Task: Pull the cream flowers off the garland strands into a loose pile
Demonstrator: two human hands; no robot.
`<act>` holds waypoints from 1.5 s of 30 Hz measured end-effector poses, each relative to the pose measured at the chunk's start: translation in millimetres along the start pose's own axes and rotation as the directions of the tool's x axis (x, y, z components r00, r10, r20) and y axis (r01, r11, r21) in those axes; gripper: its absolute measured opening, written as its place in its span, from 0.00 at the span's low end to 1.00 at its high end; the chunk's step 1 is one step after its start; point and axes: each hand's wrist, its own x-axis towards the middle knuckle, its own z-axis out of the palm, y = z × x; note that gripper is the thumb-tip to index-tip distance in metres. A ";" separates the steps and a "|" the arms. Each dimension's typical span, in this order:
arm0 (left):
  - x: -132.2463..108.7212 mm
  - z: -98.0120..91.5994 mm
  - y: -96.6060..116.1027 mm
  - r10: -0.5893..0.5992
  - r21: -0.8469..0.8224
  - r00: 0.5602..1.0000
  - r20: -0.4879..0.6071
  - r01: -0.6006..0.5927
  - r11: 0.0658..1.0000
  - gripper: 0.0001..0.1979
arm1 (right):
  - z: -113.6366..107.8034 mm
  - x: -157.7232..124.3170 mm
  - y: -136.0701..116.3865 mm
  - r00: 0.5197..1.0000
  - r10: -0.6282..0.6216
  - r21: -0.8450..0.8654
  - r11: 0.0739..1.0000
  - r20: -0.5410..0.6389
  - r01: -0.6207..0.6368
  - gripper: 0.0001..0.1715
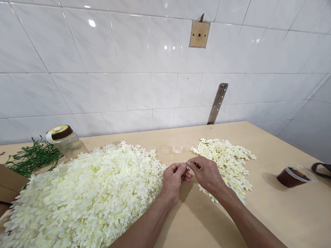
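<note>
Left hand [174, 177] and right hand [208, 173] meet fingertip to fingertip over the table [272, 214]. Both pinch a small piece [188, 164] between them, too tiny to identify. The big flower pile [83, 204] touches the left hand; the smaller pile [226, 157] lies just beyond the right.

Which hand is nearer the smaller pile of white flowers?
Right. The right hand overlaps the left edge of the smaller pile; the left hand is farther off, against the large heap.
</note>
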 end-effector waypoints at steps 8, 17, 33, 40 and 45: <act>2.6 -2.9 -0.8 -0.014 -0.034 1.000 0.019 0.014 0.999 0.17 | 6.4 -0.5 1.9 1.000 -0.013 -0.086 0.996 -0.027 0.010 0.19; 3.0 -2.0 0.2 -0.032 -0.078 0.999 0.007 0.032 0.996 0.18 | 7.5 -2.6 1.7 0.995 0.086 -0.077 0.993 -0.046 -0.089 0.21; 5.3 -3.6 -4.3 0.009 -0.025 1.000 -0.024 -0.010 1.000 0.17 | 7.0 -1.9 -0.8 0.979 0.200 -0.019 0.979 -0.041 -0.201 0.21; 3.3 -0.7 -2.7 0.034 0.013 0.999 -0.042 -0.033 0.999 0.17 | 9.7 -2.5 -1.8 0.962 0.268 0.082 0.959 0.045 -0.271 0.22; 4.0 -1.3 -1.3 0.027 -0.008 0.998 -0.052 -0.028 1.000 0.17 | 5.3 -1.4 -4.4 0.941 0.293 0.271 0.904 0.170 -0.331 0.18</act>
